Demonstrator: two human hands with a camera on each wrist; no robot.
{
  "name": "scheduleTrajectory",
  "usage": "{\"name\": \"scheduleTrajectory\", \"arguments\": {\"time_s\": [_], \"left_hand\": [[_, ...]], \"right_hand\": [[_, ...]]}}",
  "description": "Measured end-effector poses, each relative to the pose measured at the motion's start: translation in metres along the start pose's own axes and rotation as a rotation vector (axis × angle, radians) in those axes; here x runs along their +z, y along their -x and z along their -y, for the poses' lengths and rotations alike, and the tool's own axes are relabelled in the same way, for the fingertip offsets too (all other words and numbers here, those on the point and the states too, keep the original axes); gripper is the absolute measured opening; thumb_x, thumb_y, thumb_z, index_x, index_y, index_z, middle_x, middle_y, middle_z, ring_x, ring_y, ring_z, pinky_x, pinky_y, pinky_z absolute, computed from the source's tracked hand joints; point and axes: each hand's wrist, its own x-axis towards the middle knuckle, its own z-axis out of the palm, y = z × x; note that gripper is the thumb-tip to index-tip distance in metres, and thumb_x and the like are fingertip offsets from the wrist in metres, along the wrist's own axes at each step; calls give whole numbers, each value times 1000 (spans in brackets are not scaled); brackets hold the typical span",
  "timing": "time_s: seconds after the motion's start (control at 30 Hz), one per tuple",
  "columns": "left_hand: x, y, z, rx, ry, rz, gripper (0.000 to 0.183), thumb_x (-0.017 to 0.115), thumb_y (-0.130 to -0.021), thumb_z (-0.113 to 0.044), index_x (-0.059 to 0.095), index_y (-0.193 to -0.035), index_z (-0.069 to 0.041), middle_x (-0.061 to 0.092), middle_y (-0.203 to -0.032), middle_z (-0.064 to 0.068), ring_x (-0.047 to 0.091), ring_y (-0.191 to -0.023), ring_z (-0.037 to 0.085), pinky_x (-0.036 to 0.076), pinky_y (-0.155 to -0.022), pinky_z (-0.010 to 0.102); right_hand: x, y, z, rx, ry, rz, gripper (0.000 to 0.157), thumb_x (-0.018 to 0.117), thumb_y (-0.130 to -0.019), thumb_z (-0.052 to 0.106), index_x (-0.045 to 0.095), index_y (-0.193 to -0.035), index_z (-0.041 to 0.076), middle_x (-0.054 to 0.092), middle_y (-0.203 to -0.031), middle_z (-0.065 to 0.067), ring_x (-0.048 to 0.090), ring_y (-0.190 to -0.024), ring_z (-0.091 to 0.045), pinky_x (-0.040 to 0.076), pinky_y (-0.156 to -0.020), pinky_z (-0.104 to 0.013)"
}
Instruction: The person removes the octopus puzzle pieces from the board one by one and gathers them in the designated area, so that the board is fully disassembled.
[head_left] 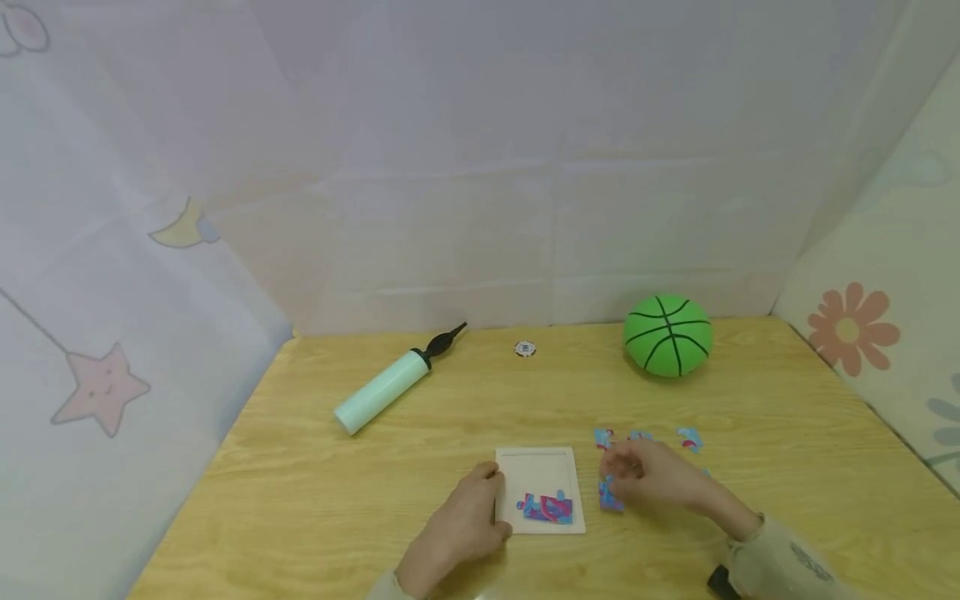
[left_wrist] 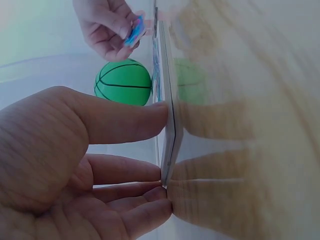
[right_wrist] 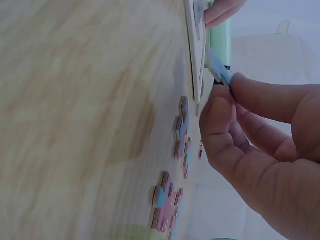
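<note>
Along the left edge of a white puzzle tray (head_left: 517, 477) lies my left hand (head_left: 465, 517), its thumb and fairly straight fingers touching the tray's side. Joined blue and pink jigsaw pieces (head_left: 551, 508) sit in the tray's near right part. Right of the tray, my right hand (head_left: 656, 475) pinches a small jigsaw piece (right_wrist: 218, 67) between thumb and fingertips, raised over the table. The same piece (left_wrist: 135, 31) shows at the fingertips in the left wrist view. Beneath and around that hand lie loose jigsaw pieces (head_left: 610, 500), some partly covered by it.
A green ball (head_left: 667, 335) with black lines stands at the back right of the wooden table (head_left: 300, 517). Back left is a pale green hand pump (head_left: 386, 387) with a black nozzle. Between them lies a round chip (head_left: 525, 348). Printed cloth walls enclose the table.
</note>
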Motion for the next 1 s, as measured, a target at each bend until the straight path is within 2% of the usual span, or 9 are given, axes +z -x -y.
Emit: {"name": "scheduleTrajectory", "arguments": {"time_s": [0.13, 0.37, 0.57, 0.8, 1.0], "left_hand": [[0, 1, 0, -11, 12, 8, 55, 77, -75, -12, 57, -119, 14, 47, -134, 29, 48, -122, 42, 43, -101, 49], [1, 2, 0, -16, 17, 22, 54, 76, -77, -13, 57, -121, 14, 47, -135, 28, 49, -123, 41, 44, -100, 47], [1, 1, 0, -8, 20, 13, 54, 75, -77, -12, 57, -120, 13, 47, -134, 28, 49, -123, 41, 43, -101, 48], [2, 1, 1, -7, 16, 5, 53, 76, -77, -12, 57, -120, 13, 47, -134, 28, 48, -123, 41, 43, -102, 48], [2, 0, 1, -8, 12, 16, 53, 77, -77, -13, 58, -119, 12, 47, -135, 28, 47, -123, 41, 42, -102, 48]], "right_hand": [[0, 6, -3, -14, 80, 37, 12, 68, -82, 4, 64, -90, 11, 56, -75, 5, 50, -68, -5, 46, -58, -22], [0, 12, -5, 36, 65, 75, 12, 71, -82, 8, 64, -92, 7, 58, -77, 4, 51, -68, -5, 45, -57, -21], [2, 15, -4, 60, 41, 58, 14, 72, -80, 5, 63, -89, 6, 60, -76, 2, 54, -67, -5, 48, -57, -22], [7, 17, 1, 25, 159, 28, 14, 73, -79, 5, 62, -86, 9, 58, -73, 8, 52, -65, -2, 49, -57, -22], [9, 19, 0, 12, 177, 36, 14, 72, -80, 3, 61, -87, 10, 57, -73, 9, 51, -65, -1, 47, -57, -21]]}}
